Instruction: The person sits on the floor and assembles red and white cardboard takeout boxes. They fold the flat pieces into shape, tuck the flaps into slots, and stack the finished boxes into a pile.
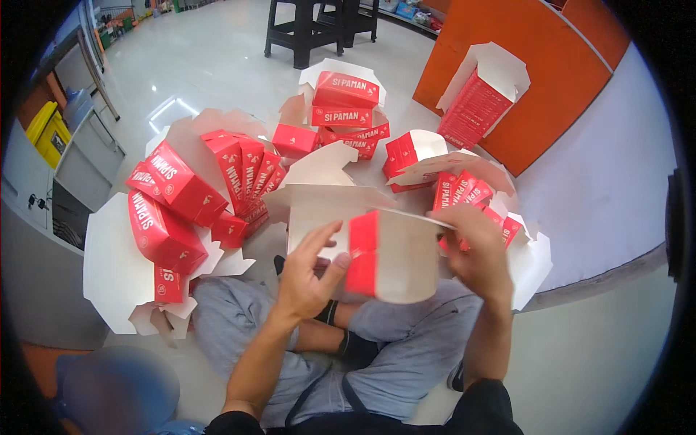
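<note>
A red-and-white paperboard food box [407,257] hangs over my crossed legs, its pale inside showing and a red panel at its left. My right hand [477,254] grips its upper right edge, fingers closed on the board. My left hand [310,275] is beside the red panel with fingers spread and curved; its thumb tip is at the panel, and I cannot tell whether it presses on it. Just behind stands a large white open carton [326,206], partly hidden by the held box and my left hand.
Similar red boxes are stacked at the left [174,188], the far middle [341,116] and the right [464,190]. One tall open red box [478,101] leans near an orange panel [536,65]. Black stools [301,32] stand farther off. A blurred blue shape [119,391] is at lower left.
</note>
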`<act>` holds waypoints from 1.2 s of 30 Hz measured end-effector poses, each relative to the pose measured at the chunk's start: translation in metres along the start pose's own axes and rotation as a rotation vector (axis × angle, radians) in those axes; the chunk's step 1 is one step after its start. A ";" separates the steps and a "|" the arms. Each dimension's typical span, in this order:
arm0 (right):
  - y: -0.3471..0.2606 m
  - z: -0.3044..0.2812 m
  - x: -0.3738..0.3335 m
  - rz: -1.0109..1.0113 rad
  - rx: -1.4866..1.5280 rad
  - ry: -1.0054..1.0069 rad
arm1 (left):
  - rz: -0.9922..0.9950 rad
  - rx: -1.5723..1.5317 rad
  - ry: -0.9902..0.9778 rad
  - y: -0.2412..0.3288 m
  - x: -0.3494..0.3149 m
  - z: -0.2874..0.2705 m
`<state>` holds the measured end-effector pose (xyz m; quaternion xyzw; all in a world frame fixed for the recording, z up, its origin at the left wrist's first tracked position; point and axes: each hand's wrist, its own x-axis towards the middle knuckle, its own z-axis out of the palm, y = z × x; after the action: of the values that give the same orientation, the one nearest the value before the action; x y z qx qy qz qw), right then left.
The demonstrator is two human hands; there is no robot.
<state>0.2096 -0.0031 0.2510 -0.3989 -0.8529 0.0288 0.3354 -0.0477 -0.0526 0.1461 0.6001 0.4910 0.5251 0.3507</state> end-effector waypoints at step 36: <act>0.055 0.213 -0.060 0.599 0.730 0.271 | -0.385 0.714 0.024 -0.111 0.061 -0.039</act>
<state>0.1469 0.0385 0.0360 -0.4833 -0.5838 0.3687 0.5382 -0.1126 0.0318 0.0677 0.5750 0.7500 0.2535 0.2065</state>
